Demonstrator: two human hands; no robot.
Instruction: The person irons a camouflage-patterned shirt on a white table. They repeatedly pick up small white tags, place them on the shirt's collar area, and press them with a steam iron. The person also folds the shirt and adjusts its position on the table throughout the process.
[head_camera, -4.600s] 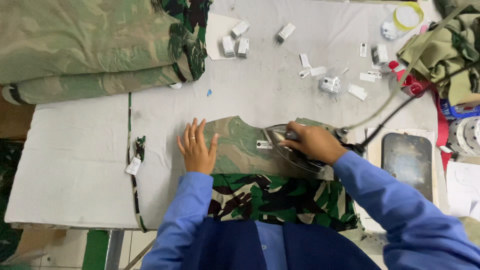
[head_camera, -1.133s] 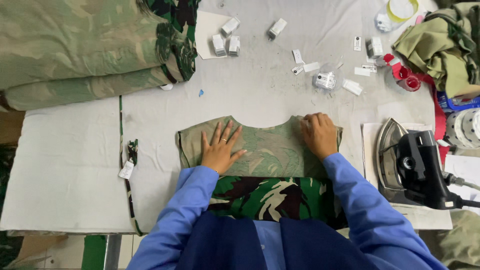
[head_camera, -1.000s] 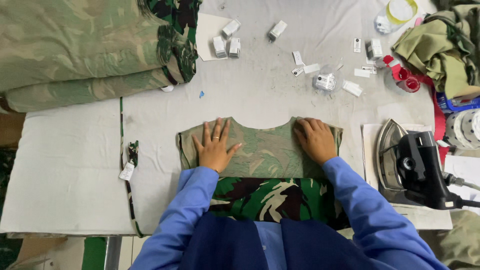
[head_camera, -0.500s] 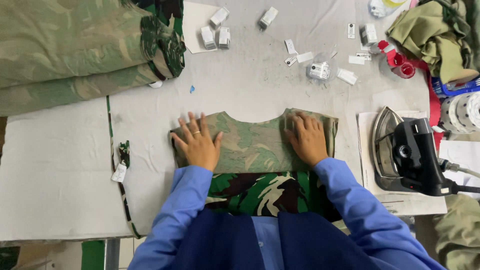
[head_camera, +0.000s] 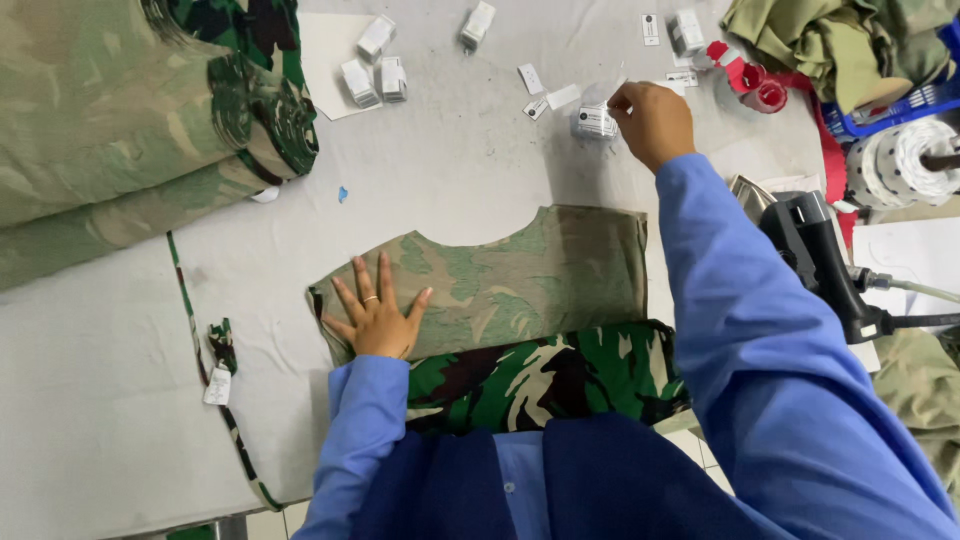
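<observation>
Iron (head_camera: 815, 260) half behind right sleeve (head_camera: 760, 330)

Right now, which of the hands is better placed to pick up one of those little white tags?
The right hand: it is already reaching over the small white tags at the table's far side. The left hand lies flat on the camouflage fabric piece, well short of them.

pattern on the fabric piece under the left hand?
Faded green-and-tan camouflage on the fabric piece, flat under the left hand; head view, the only one.
</observation>
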